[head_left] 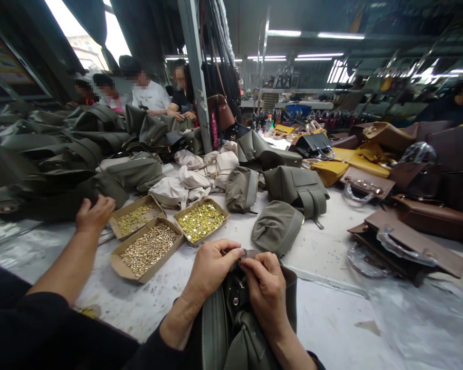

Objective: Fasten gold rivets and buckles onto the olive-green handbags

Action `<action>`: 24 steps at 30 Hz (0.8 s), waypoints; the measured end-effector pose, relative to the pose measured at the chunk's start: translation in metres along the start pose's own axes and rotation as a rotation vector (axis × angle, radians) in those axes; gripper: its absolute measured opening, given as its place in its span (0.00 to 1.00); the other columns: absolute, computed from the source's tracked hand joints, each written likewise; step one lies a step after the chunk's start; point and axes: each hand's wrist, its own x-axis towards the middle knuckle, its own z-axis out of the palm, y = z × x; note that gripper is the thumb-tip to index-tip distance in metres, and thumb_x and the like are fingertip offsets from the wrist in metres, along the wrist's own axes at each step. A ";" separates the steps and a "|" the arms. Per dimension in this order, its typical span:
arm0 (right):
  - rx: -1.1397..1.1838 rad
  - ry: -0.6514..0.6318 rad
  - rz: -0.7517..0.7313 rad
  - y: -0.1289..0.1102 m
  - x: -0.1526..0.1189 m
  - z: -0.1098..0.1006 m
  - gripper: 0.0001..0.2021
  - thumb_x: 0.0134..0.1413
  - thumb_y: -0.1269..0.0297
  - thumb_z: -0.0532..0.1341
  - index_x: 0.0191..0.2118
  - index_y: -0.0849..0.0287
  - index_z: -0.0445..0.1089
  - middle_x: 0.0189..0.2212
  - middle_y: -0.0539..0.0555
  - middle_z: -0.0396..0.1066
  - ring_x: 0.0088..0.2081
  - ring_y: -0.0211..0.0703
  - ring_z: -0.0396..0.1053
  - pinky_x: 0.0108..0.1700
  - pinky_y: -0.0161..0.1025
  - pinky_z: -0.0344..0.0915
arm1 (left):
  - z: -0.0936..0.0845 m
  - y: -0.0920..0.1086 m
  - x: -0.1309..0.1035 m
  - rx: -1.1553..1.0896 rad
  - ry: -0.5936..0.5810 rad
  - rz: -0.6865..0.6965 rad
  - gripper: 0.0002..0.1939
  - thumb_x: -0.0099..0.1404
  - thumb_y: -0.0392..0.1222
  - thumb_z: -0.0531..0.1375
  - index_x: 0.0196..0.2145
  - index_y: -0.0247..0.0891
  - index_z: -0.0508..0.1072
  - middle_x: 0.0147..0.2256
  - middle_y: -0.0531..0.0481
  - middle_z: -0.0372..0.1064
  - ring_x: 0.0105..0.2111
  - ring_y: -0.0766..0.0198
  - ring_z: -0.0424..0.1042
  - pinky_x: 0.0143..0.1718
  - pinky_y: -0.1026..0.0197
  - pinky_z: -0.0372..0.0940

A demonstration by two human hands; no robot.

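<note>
A dark olive bag (214, 329) lies before me at the bottom centre, its upper edge between my hands. My left hand (212, 267) pinches that edge with thumb and forefinger. Close beside it, my right hand (268, 285) is closed on the same edge, fingertips bent together. A small metal fitting (235, 301) shows on the bag below my fingers; whatever lies right between the fingertips is too small to make out. Left of my hands stand cardboard trays: one of coppery metal pieces (148, 249) and one of gold-coloured pieces (201, 221).
Another person's hand (94, 213) reaches in at the left, by a third tray (137, 217). Olive bags (297, 190), beige pouches (195, 177) and grey-green pouches (278, 227) lie beyond. Brown bags (412, 241) are at the right. A metal post (199, 72) rises behind.
</note>
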 end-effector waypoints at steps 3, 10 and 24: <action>-0.003 -0.009 0.010 0.000 0.000 0.000 0.08 0.67 0.73 0.59 0.40 0.55 0.76 0.32 0.53 0.64 0.36 0.47 0.63 0.38 0.42 0.62 | 0.000 0.000 -0.001 0.014 0.003 0.014 0.13 0.60 0.49 0.66 0.38 0.40 0.84 0.38 0.48 0.82 0.40 0.54 0.80 0.45 0.57 0.71; 0.032 -0.020 0.057 -0.003 0.003 -0.002 0.07 0.65 0.72 0.61 0.39 0.56 0.76 0.32 0.53 0.64 0.38 0.47 0.64 0.39 0.43 0.62 | 0.001 0.001 -0.002 0.003 0.007 0.023 0.13 0.60 0.49 0.66 0.38 0.40 0.84 0.38 0.48 0.82 0.39 0.55 0.80 0.44 0.58 0.72; 0.144 -0.030 0.192 -0.009 0.011 -0.006 0.05 0.61 0.72 0.66 0.33 0.56 0.74 0.31 0.51 0.66 0.37 0.46 0.65 0.40 0.41 0.62 | -0.001 0.002 -0.004 0.034 -0.012 0.034 0.13 0.61 0.49 0.65 0.39 0.40 0.84 0.38 0.48 0.82 0.39 0.55 0.80 0.44 0.58 0.71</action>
